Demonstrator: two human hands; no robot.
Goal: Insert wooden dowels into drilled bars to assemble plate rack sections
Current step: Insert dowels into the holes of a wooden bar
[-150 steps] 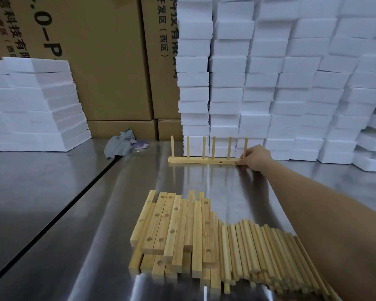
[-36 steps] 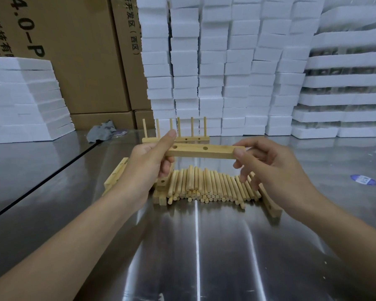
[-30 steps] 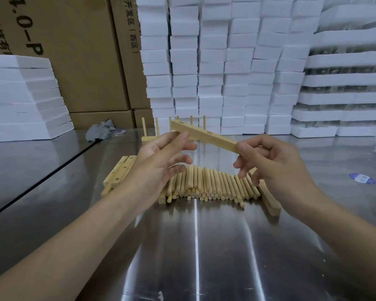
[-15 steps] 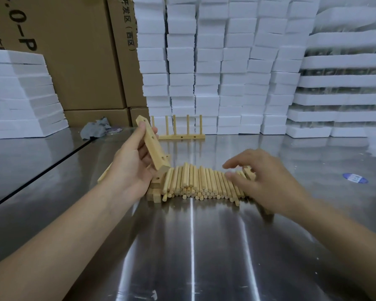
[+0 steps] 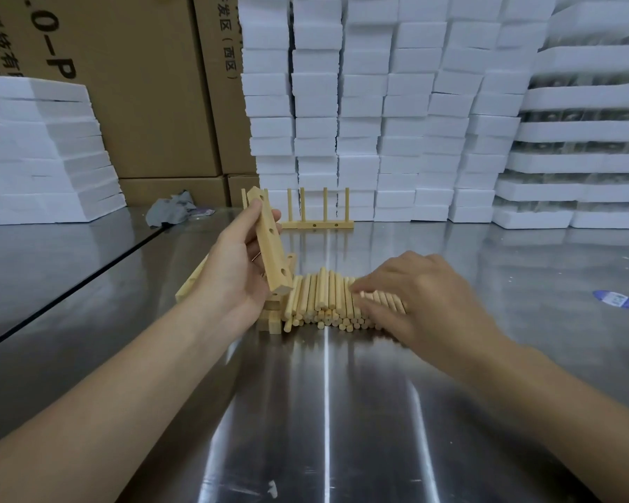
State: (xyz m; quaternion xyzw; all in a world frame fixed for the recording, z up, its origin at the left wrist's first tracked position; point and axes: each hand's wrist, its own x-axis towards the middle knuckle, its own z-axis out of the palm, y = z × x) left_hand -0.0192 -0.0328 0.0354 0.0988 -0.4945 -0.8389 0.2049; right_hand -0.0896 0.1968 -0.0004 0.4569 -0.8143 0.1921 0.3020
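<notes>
Grips a drilled bar (image 5: 271, 245) in the left hand (image 5: 233, 274), fingers and thumb curled round it, steeply tilted, lower end just above a small stack of spare bars (image 5: 271, 318). Lays the right hand (image 5: 425, 303) over the pile of dowels (image 5: 324, 299) on the steel table (image 5: 324, 412), fingers stretched out and, through the blur, seemingly flat on the dowels with none pinched. Shows a finished rack section (image 5: 318, 222) upright farther back, near white foam blocks (image 5: 360, 139), a grey cloth (image 5: 169, 212) off to its left.
</notes>
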